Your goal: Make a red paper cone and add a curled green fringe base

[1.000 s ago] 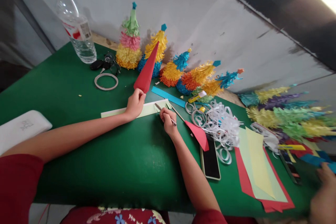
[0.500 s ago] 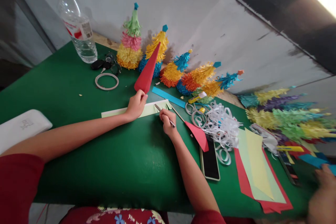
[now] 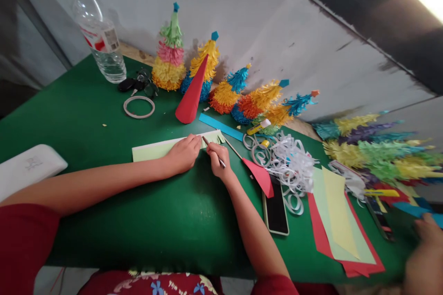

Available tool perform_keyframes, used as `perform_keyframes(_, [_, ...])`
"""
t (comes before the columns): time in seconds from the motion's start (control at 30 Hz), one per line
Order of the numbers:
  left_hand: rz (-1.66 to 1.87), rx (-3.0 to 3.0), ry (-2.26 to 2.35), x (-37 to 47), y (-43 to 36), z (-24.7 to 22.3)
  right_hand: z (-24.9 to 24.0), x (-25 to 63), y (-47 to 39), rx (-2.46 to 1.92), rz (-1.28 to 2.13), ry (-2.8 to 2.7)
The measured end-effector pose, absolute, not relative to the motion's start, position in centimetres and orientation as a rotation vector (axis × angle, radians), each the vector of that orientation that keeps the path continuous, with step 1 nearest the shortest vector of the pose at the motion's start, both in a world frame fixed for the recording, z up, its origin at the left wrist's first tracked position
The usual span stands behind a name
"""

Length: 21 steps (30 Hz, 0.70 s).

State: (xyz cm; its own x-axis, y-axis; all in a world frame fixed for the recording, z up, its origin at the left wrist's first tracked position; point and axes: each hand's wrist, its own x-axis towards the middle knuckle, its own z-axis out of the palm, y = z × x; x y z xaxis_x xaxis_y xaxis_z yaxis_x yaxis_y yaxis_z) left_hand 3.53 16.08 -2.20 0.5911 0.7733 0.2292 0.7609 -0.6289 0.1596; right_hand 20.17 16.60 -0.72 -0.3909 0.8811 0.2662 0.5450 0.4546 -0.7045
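Note:
A pale green paper strip [image 3: 150, 152] with a white upper edge lies on the green table; its right end is cut into small fringes. My left hand [image 3: 184, 153] lies across the strip, fingers together, pressing on it. Just right of it, my right hand [image 3: 218, 159] grips a slim pen-like tool [image 3: 221, 162], whose tip rests on the strip near the fringed end. Behind my hands a red paper cone [image 3: 192, 97] stands upright on its own. A blue paper strip [image 3: 221, 127] lies to the right of the cone.
Fringed paper trees [image 3: 226, 94], a water bottle [image 3: 104, 46], keys [image 3: 138, 84] and a tape ring [image 3: 139, 107] stand or lie behind. To the right are curled white strips [image 3: 294, 161], a phone [image 3: 276, 212] and coloured sheets [image 3: 341, 212]. Another person's hand [image 3: 427, 235] shows far right.
My left hand has let go of the red cone's base and moved down onto the paper strip. The right hand and its tool have shifted only slightly.

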Motion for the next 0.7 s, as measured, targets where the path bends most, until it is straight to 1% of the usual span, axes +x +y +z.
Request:
perform_keyframes(0.23, [0.316, 2.815, 1.312, 3.5, 16.1, -1.6, -0.2, 20.6, 15.3, -1.203, 0.712, -2.115])
perform_keyframes(0.7, [0.381, 2.767, 1.327, 3.3, 16.1, -1.9, 0.0, 22.1, 11.9, -1.229, 0.778, -2.112])
